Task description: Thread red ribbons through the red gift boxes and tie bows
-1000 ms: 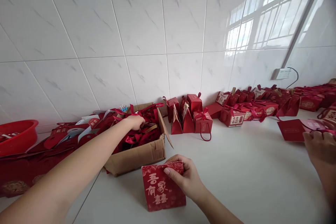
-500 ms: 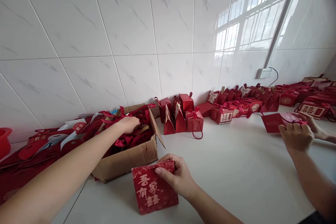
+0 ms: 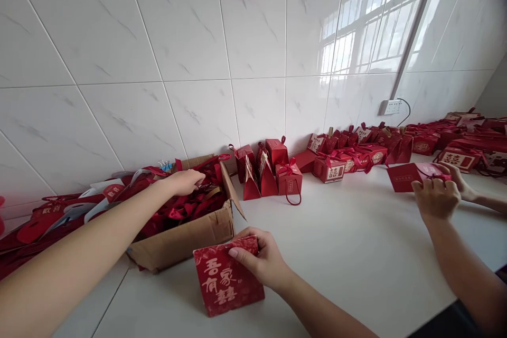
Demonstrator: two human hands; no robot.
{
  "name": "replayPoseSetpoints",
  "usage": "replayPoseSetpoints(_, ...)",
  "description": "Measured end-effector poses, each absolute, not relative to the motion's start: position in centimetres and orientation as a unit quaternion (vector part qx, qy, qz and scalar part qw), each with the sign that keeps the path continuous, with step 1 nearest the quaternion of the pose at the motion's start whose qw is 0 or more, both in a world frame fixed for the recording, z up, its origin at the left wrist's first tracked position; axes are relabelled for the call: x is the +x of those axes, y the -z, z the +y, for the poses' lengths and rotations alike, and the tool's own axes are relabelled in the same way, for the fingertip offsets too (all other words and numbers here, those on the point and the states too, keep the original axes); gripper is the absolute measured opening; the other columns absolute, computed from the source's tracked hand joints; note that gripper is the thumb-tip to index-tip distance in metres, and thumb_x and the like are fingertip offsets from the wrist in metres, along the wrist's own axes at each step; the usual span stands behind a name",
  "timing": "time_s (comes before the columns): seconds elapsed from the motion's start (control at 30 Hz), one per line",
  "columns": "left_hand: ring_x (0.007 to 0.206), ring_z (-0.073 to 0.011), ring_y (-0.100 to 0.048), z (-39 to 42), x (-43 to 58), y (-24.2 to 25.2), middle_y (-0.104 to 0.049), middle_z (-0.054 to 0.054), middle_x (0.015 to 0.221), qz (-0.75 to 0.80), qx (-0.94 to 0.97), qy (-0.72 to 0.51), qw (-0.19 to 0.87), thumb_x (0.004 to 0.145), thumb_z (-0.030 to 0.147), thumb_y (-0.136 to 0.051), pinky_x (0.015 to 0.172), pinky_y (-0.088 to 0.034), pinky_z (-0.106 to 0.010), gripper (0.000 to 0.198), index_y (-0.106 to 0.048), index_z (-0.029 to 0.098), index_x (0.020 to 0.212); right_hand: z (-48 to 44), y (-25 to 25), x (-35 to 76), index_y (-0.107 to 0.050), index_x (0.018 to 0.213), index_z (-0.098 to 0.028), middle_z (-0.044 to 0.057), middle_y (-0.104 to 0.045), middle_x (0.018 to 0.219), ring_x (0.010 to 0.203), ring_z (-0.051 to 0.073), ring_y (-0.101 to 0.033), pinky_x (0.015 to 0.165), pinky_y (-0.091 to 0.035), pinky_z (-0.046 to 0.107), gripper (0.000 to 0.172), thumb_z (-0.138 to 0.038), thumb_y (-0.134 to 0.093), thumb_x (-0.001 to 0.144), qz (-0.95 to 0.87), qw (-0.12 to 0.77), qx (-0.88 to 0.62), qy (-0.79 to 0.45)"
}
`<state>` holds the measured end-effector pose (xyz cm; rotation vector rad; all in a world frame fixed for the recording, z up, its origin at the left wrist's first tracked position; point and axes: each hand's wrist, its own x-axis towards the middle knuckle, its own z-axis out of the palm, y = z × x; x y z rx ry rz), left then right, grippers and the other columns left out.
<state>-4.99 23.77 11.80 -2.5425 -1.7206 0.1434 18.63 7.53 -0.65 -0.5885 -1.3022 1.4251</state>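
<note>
My right hand [image 3: 263, 259] is closed on the top edge of a red gift box [image 3: 225, 285] printed with pale characters, its thumb pressed on the front. The box is upright on the table's near part. My left hand [image 3: 186, 182] reaches over an open cardboard box [image 3: 182, 237] filled with dark red ribbons [image 3: 184, 210]. Its fingers curl down, pinched together, among the ribbons; what lies between the fingertips is hidden.
Several finished red gift boxes [image 3: 289, 178] stand along the tiled wall, reaching far right. Flat red pieces [image 3: 51, 216] are piled at left. At right, another person's hands [image 3: 438, 198] hold a red box [image 3: 403, 177]. A power socket [image 3: 390, 107] is on the wall.
The whole view has shifted slightly. My left hand stays over the ribbons, its fingers drawn in a little. My right hand still holds the gift box.
</note>
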Motion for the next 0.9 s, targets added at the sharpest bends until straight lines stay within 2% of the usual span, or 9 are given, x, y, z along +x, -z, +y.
replayPoseSetpoints(0.2, 0.079, -0.0227, -0.063, 24.0, -6.0, -13.2, -0.068, -0.003, 0.081, -0.582, -0.803, 0.130, -0.009, 0.071, 0.033, -0.055, 0.067, -0.044, -0.028, 0.011, -0.051, 0.023, 0.070, 7.6, 0.5, 18.7, -0.063, 0.078, -0.014, 0.002, -0.063, 0.071, 0.063, 0.013, -0.057, 0.060, -0.046, 0.024, 0.024, -0.034, -0.074, 0.070, -0.548, 0.529, -0.255, -0.596)
replayPoseSetpoints(0.3, 0.075, -0.0225, -0.062, 23.7, -6.3, -14.4, -0.066, -0.003, 0.076, -0.595, -0.770, 0.229, -0.024, 0.073, 0.042, -0.055, 0.066, -0.045, -0.029, 0.021, -0.050, 0.022, 0.075, 7.4, 0.5, 18.7, -0.063, 0.077, -0.014, 0.001, -0.062, 0.069, 0.063, 0.012, -0.056, 0.059, -0.045, 0.023, 0.023, -0.034, -0.073, 0.071, -0.558, 0.529, -0.263, -0.583)
replayPoseSetpoints(0.47, 0.072, -0.0189, -0.062, 22.3, -5.8, -16.2, -0.068, -0.004, 0.081, -0.590, -0.718, 0.362, -0.072, 0.073, 0.051, -0.057, 0.066, -0.046, -0.028, 0.034, -0.048, 0.020, 0.082, 7.2, 0.6, 18.8, -0.063, 0.078, -0.016, 0.002, -0.063, 0.072, 0.066, 0.013, -0.056, 0.062, -0.046, 0.023, 0.023, -0.037, -0.071, 0.074, -0.583, 0.532, -0.270, -0.551)
replayPoseSetpoints(0.57, 0.065, -0.0167, -0.061, 21.4, -5.3, -16.5, -0.070, -0.006, 0.083, -0.571, -0.707, 0.398, -0.127, 0.072, 0.058, -0.057, 0.060, -0.046, -0.027, 0.044, -0.050, 0.019, 0.089, 7.1, 0.7, 18.8, -0.063, 0.079, -0.016, 0.003, -0.064, 0.075, 0.068, 0.014, -0.057, 0.063, -0.047, 0.024, 0.024, -0.039, -0.070, 0.075, -0.588, 0.527, -0.272, -0.551)
replayPoseSetpoints(0.7, 0.066, -0.0166, -0.062, 20.6, -4.9, -16.1, -0.070, -0.009, 0.087, -0.557, -0.695, 0.418, -0.178, 0.068, 0.061, -0.061, 0.054, -0.044, -0.025, 0.050, -0.054, 0.016, 0.091, 7.0, 0.7, 18.7, -0.063, 0.079, -0.016, 0.003, -0.064, 0.074, 0.067, 0.014, -0.057, 0.063, -0.047, 0.025, 0.026, -0.041, -0.070, 0.075, -0.588, 0.524, -0.274, -0.552)
replayPoseSetpoints(0.9, 0.052, -0.0143, -0.058, 20.2, -5.4, -15.4, -0.066, 0.000, 0.063, -0.569, -0.699, 0.388, -0.191, 0.066, 0.052, -0.069, 0.050, -0.044, -0.024, 0.041, -0.056, 0.016, 0.078, 7.1, 0.5, 18.7, -0.062, 0.079, -0.016, 0.003, -0.063, 0.073, 0.066, 0.014, -0.056, 0.061, -0.046, 0.025, 0.027, -0.042, -0.069, 0.075, -0.589, 0.524, -0.275, -0.550)
